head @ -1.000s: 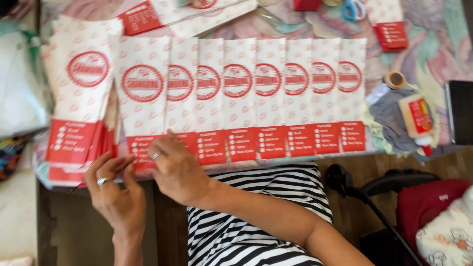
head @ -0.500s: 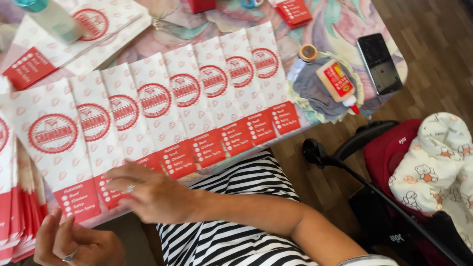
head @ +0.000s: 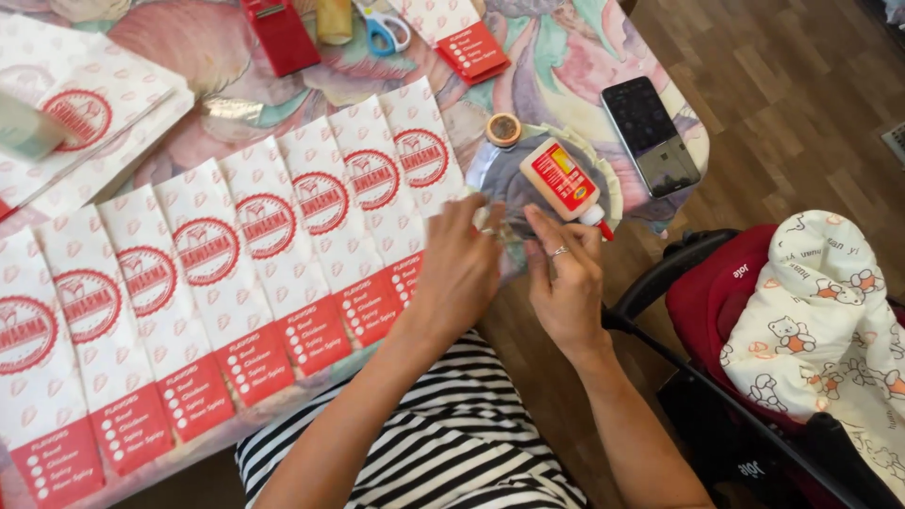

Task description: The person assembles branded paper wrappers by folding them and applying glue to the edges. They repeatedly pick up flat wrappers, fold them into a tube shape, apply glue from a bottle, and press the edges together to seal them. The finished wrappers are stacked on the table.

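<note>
**Both hands at the glue bottle, table's right edge**

Nearest the camera, a striped shirt (head: pixel 443 452) filled the bottom of the view, both forearms reaching up from it. To its right stood a red stroller (head: pixel 726 311) draped with a white bear-print blanket (head: pixel 820 320), over a wooden floor (head: pixel 801 113).

At the table's right edge the two hands met. The left hand (head: pixel 460 269) lay with fingers curled loosely, its fingertips on the foil sheet (head: pixel 495 174) beside the last bag; whether it pinched anything I cannot tell. The right hand (head: pixel 566 283), a ring on one finger, had its fingers extended and close together, their tips touching the red-capped nozzle end of the glue bottle (head: pixel 563 181), not wrapped around it. The bottle lay tilted on the foil, nozzle pointing toward the person.

Left of the hands, a row of white bags (head: pixel 273 254) with red round marks and red bottom panels overlapped one another along the table's near edge. A loose stack of the same bags (head: pixel 85 113) sat at the far left.

Just beyond the bottle stood a small tape roll (head: pixel 503 129), and a dark phone (head: pixel 650 135) lay near the table's right corner. Farthest off were scissors (head: pixel 385 26), a red flat tool (head: pixel 280 36) and another bag (head: pixel 462 38) on the patterned cloth (head: pixel 556 57).
</note>
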